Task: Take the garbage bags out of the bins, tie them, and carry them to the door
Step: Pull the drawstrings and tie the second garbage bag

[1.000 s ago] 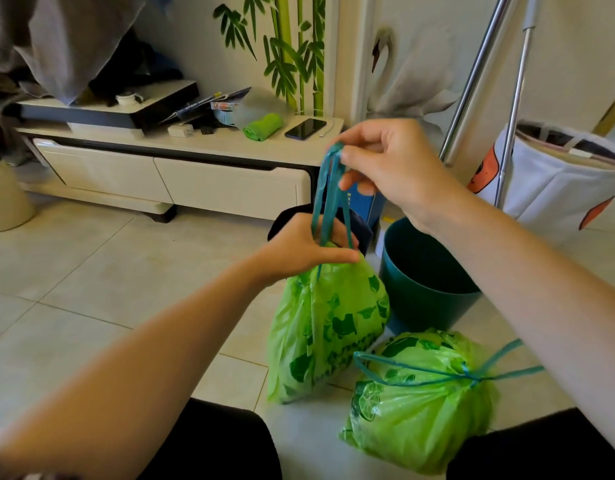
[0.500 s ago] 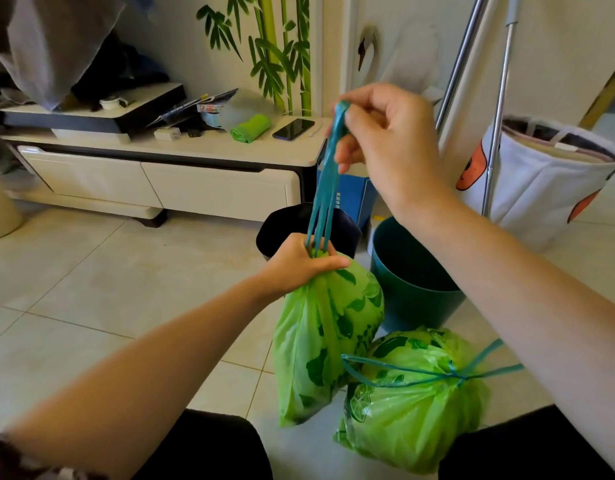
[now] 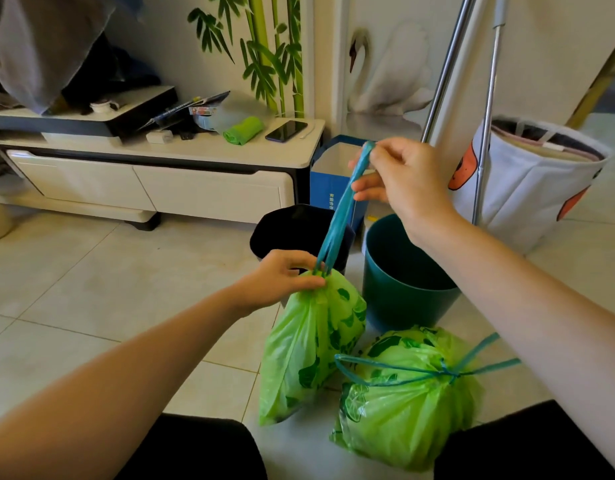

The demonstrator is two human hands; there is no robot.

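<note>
A green garbage bag (image 3: pixel 309 344) hangs upright over the tiled floor in the middle of the view. My left hand (image 3: pixel 282 278) grips its gathered neck. Its teal drawstring (image 3: pixel 340 213) runs taut up to my right hand (image 3: pixel 403 181), which pinches the loops. A second green garbage bag (image 3: pixel 403 403) lies on the floor at the right, its teal string knotted. Behind them stand a black bin (image 3: pixel 292 230) and a teal bin (image 3: pixel 399 282), neither with a bag in it.
A low white TV cabinet (image 3: pixel 181 188) with a phone and a green bag roll stands at the back left. A blue box (image 3: pixel 328 188) sits beside it. Two metal poles (image 3: pixel 486 109) and a white fabric basket (image 3: pixel 527 181) stand at the right. My knees fill the bottom edge.
My right hand pulled the drawstring upward and to the right, stretching it longer. The bag's neck has closed tighter under my left hand, which slid down to the gathered top.
</note>
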